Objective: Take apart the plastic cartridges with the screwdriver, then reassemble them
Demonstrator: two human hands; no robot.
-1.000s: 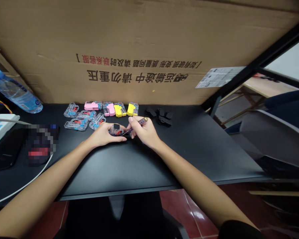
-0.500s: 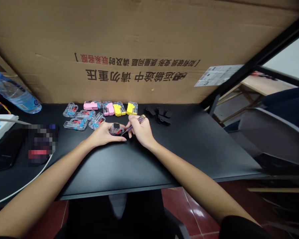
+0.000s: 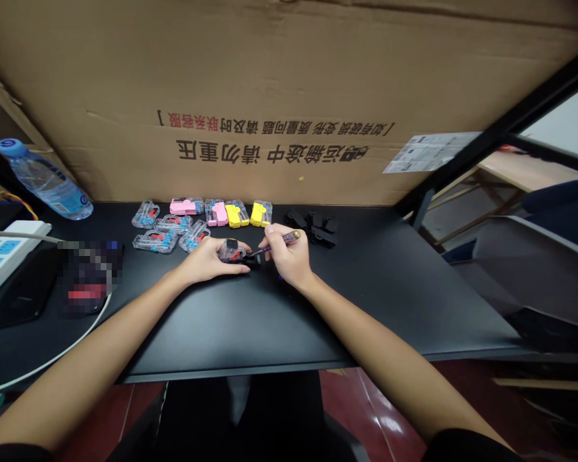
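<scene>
My left hand [image 3: 210, 258] rests on the black desk [image 3: 250, 314], its fingers closed around a small clear plastic toy piece [image 3: 232, 249] with black and red parts. Pinched in my right hand [image 3: 289, 258] is a thin purple screwdriver [image 3: 280, 240], its tip pointing left at the piece. Just behind my hands lie several more toy pieces: clear ones [image 3: 155, 240] with blue and red insides, pink ones [image 3: 183, 206] and yellow ones [image 3: 257, 213]. A small heap of black parts [image 3: 315, 227] sits to the right of them.
A large cardboard box [image 3: 279, 96] with printed characters stands along the back of the desk. A water bottle [image 3: 45, 181] lies at the far left, beside a white power strip [image 3: 2, 251] with its cable. A black table frame [image 3: 486, 135] and chair are on the right.
The screwdriver tip has stayed at the clear piece while my right hand shifted slightly. The camera view has moved a little; the hands remain in place.
</scene>
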